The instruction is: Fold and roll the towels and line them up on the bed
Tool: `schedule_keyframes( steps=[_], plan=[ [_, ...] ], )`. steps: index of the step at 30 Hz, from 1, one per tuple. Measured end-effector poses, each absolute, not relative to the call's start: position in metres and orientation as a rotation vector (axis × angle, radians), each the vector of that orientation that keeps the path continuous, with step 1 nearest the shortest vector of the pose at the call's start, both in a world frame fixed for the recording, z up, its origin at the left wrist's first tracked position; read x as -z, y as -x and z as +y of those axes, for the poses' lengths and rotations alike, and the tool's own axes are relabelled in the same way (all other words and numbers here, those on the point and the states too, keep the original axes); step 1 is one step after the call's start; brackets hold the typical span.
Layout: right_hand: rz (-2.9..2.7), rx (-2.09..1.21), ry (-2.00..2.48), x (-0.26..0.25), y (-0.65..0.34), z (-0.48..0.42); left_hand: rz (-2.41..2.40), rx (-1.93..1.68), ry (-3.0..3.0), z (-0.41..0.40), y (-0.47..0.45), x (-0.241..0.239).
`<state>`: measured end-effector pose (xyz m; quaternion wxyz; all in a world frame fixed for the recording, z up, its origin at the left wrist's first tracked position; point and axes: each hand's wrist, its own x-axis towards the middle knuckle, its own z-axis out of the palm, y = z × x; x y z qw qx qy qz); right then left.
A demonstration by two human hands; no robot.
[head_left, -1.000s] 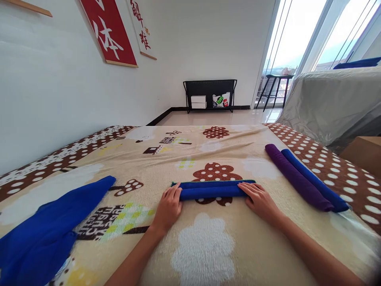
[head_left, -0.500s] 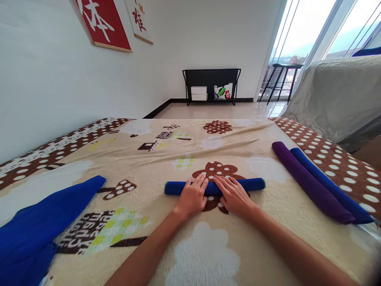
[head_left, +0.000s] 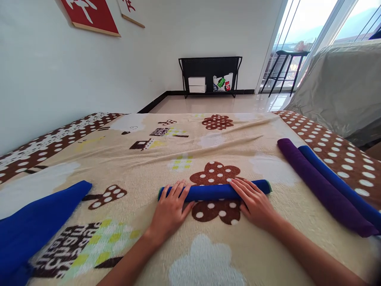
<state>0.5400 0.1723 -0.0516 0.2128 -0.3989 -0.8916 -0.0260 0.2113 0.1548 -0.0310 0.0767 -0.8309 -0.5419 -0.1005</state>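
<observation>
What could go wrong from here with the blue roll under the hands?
The blue cloth roll under the left hand and right hand shows no tie, so it might loosen if both lift away. The blanket has wrinkles further off and could bunch under uneven pressure. The purple roll beside another blue roll may shift if bumped.

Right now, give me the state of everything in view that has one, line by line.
Left hand: fingers laid over the front blue cloth roll
Right hand: the same, nearer its other end
Front blue cloth roll: rolled up
Purple cloth roll: rolled up
Right-side blue cloth roll: rolled up
Left-side blue cloth: not rolled
Patterned blanket: spread out, creased
Black stool: upright
Red scroll: hanging
</observation>
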Motion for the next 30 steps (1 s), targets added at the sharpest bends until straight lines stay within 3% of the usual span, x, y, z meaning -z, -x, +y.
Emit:
schedule_keyframes(
  steps=[11, 30],
  plan=[
    [-2.411, 0.143, 1.194, 0.062, -0.604, 0.176, -1.625, 0.35, 2.493, 0.155, -0.148, 0.038],
    [-2.378, 0.082, 1.232, 0.06, -0.605, 0.175, -1.69, 0.385, 2.495, 0.155, -0.142, 0.041]
  ],
)
